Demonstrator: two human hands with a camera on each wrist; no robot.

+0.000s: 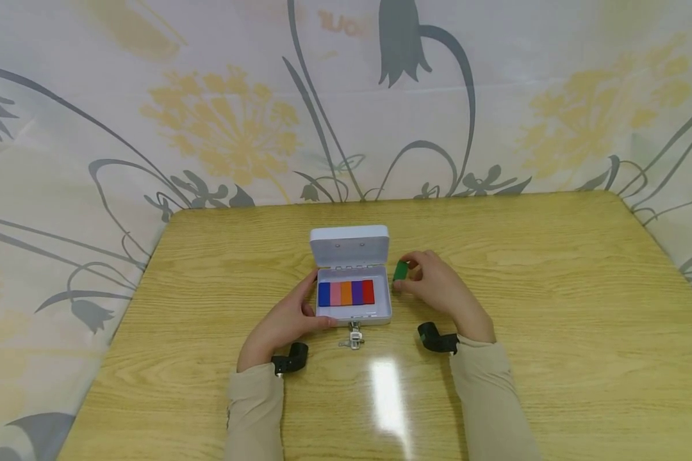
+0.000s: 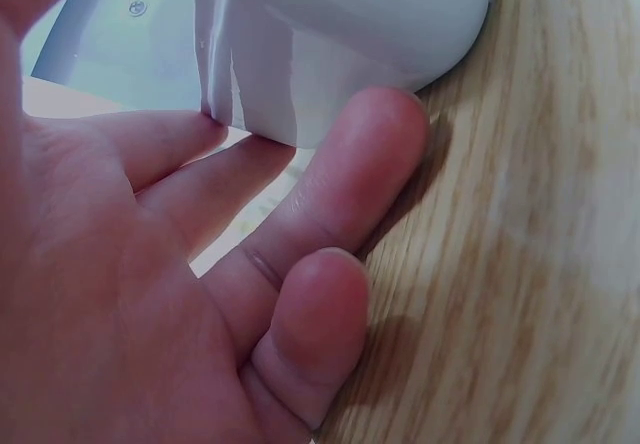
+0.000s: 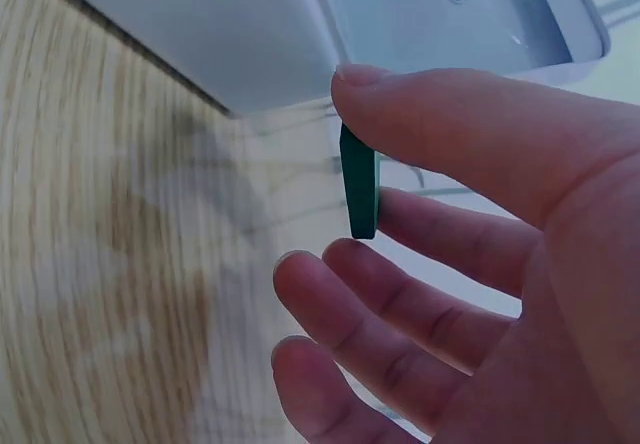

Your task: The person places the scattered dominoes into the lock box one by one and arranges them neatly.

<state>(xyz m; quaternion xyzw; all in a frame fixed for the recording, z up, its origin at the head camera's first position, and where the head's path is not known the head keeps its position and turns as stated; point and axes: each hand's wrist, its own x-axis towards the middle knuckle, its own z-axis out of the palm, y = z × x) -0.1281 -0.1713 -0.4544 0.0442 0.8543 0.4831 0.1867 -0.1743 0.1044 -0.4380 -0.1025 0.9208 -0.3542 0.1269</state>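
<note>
A white metal box (image 1: pixel 384 310) stands on the table with its lid (image 1: pixel 350 248) raised. Inside lies a row of flat coloured blocks (image 1: pixel 346 293): blue, pink, orange, purple and red. My left hand (image 1: pixel 288 320) grips the box at its left side, thumb along the front edge and fingers by the left wall; fingertips (image 2: pixel 385 129) touch the box in the left wrist view. Just right of the box, my right hand (image 1: pixel 438 285) pinches a green block (image 1: pixel 400 271) between thumb and forefinger. In the right wrist view the green block (image 3: pixel 358 184) is seen edge-on, apart from the table.
A metal latch with a small key (image 1: pixel 354 336) hangs at the box's front. The wooden table (image 1: pixel 582 320) extends to both sides, and a flower-patterned cloth (image 1: pixel 346 115) hangs behind it. Black wrist mounts (image 1: pixel 437 339) stick out from both sleeves.
</note>
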